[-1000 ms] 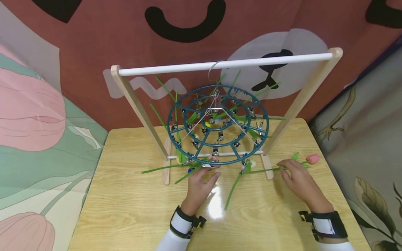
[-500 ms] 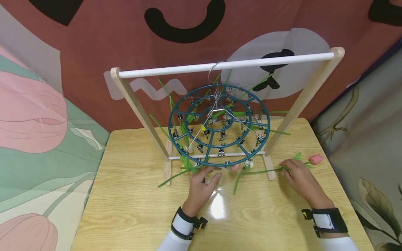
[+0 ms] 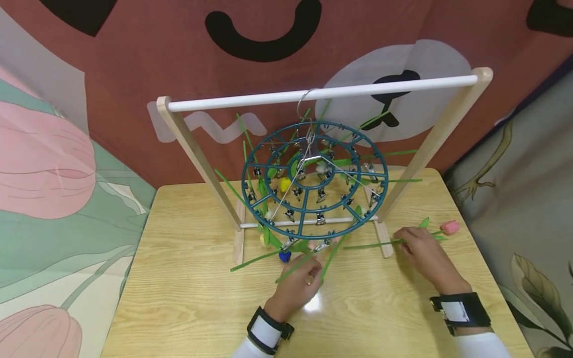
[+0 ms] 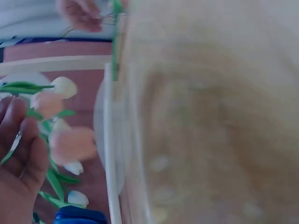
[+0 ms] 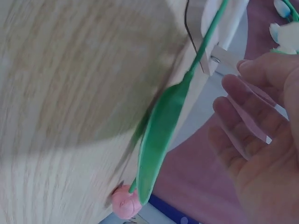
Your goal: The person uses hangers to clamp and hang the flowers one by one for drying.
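Note:
A blue-green round clip hanger [image 3: 302, 219] hangs by its hook, with several tulips clipped to it, heads down and stems sticking out. My left hand [image 3: 293, 291] is just below its front rim, fingers bent, beside a green stem [image 3: 286, 275]. In the left wrist view, the fingers lie near peach tulips [image 4: 72, 145] and grip none visibly; a blue tulip [image 4: 79, 215] is below. My right hand [image 3: 423, 256] is over the stem of a pink tulip [image 3: 449, 227] lying on the table. In the right wrist view, its loosely bent fingers [image 5: 243, 119] are apart from that stem.
A wooden rack with a white top bar [image 3: 250, 100] and slanted posts [image 3: 197, 159] carries the hanger. Its feet [image 3: 383, 239] stand on the wooden table [image 3: 188, 298]. A printed cloth [image 3: 134, 59] hangs behind.
The hanger has turned and swayed, shifting its clipped tulips. My left hand has dropped from the front rim towards me, its fingers more bent. My right hand stays nearly still beside the pink tulip.

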The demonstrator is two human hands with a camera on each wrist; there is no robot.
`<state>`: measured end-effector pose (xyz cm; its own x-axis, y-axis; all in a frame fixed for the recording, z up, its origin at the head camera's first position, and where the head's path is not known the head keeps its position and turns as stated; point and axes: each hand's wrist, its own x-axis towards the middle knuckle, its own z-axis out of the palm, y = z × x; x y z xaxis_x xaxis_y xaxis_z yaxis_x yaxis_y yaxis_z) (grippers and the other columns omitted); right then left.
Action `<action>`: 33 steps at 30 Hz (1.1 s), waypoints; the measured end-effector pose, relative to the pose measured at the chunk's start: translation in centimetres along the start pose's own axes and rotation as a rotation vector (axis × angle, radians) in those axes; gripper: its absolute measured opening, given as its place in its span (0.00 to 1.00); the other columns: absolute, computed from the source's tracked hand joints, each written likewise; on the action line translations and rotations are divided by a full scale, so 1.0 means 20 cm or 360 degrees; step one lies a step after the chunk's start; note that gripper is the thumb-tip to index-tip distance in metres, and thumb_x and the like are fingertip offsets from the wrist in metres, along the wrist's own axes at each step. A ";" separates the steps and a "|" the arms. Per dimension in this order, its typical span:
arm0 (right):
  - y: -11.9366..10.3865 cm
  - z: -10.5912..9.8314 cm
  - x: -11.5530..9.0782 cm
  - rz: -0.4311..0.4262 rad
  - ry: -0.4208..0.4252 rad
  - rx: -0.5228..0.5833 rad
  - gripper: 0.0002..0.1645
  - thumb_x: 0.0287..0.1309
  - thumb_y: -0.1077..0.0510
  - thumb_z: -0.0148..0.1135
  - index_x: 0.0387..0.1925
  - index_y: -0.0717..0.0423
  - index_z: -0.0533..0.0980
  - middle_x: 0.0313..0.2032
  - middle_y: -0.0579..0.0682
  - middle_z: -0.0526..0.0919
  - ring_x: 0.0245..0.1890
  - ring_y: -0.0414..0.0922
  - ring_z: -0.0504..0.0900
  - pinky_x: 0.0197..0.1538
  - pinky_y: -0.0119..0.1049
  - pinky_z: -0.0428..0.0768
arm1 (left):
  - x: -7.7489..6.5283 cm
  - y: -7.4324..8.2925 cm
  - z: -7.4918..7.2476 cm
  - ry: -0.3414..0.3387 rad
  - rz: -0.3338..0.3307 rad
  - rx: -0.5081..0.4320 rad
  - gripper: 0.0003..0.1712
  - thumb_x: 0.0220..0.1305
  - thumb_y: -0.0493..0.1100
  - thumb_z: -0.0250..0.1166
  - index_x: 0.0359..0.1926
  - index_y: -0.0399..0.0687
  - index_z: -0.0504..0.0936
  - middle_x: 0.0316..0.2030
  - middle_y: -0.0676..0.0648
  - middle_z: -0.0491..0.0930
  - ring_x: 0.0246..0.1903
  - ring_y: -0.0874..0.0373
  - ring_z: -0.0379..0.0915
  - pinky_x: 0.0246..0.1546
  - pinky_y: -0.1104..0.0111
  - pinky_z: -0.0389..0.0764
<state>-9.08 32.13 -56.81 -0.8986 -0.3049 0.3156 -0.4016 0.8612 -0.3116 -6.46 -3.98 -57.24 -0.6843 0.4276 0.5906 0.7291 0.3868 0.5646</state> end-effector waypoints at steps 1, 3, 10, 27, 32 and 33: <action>0.00 0.01 0.00 -0.0028 0.0007 -0.0006 0.16 0.47 0.73 0.74 0.41 0.63 0.83 0.42 0.60 0.86 0.42 0.60 0.83 0.45 0.58 0.84 | -0.01 0.00 0.01 -0.0093 0.0011 0.0059 0.05 0.64 0.35 0.65 0.40 0.42 0.86 0.30 0.53 0.84 0.30 0.65 0.79 0.36 0.84 0.82; 0.00 0.03 0.00 -0.0083 0.0018 -0.0019 0.15 0.47 0.73 0.74 0.40 0.63 0.83 0.41 0.59 0.86 0.42 0.60 0.83 0.44 0.57 0.84 | -0.02 0.00 0.04 -0.0274 0.0032 0.0154 0.05 0.67 0.39 0.65 0.38 0.48 0.87 0.32 0.55 0.85 0.33 0.66 0.81 0.41 0.81 0.83; 0.00 0.06 -0.02 -0.0152 0.0002 -0.0146 0.16 0.45 0.73 0.76 0.38 0.64 0.83 0.39 0.61 0.86 0.39 0.60 0.83 0.42 0.56 0.84 | 0.02 0.02 0.15 -0.0696 0.0078 0.0348 0.14 0.73 0.46 0.63 0.53 0.45 0.85 0.44 0.51 0.88 0.47 0.63 0.84 0.67 0.65 0.79; -0.09 0.01 -0.05 -0.0260 -0.0101 -0.0202 0.16 0.48 0.71 0.73 0.37 0.55 0.78 0.30 0.48 0.76 0.27 0.43 0.73 0.25 0.37 0.74 | 0.19 0.12 0.29 -0.0815 0.0011 0.0729 0.29 0.75 0.51 0.62 0.70 0.44 0.73 0.68 0.45 0.76 0.70 0.54 0.70 0.75 0.62 0.70; -0.17 -0.03 -0.06 -0.0224 -0.0149 -0.0151 0.18 0.51 0.74 0.70 0.40 0.52 0.78 0.34 0.46 0.78 0.31 0.41 0.75 0.27 0.35 0.76 | 0.18 0.12 0.29 -0.0616 -0.0224 0.0477 0.20 0.77 0.52 0.59 0.61 0.48 0.80 0.59 0.52 0.82 0.61 0.60 0.77 0.64 0.68 0.80; -0.19 -0.03 -0.06 -0.0213 -0.0161 -0.0139 0.19 0.52 0.74 0.69 0.40 0.52 0.78 0.34 0.45 0.78 0.32 0.41 0.76 0.27 0.34 0.77 | 0.17 0.12 0.29 -0.0554 -0.0303 0.0364 0.19 0.78 0.52 0.59 0.60 0.48 0.81 0.57 0.52 0.83 0.59 0.60 0.79 0.61 0.68 0.82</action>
<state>-6.44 29.55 -55.42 -0.8532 -0.4546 0.2558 -0.5058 0.8409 -0.1926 -7.04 3.19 -57.27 -0.7896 0.5657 0.2376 0.6019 0.6388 0.4793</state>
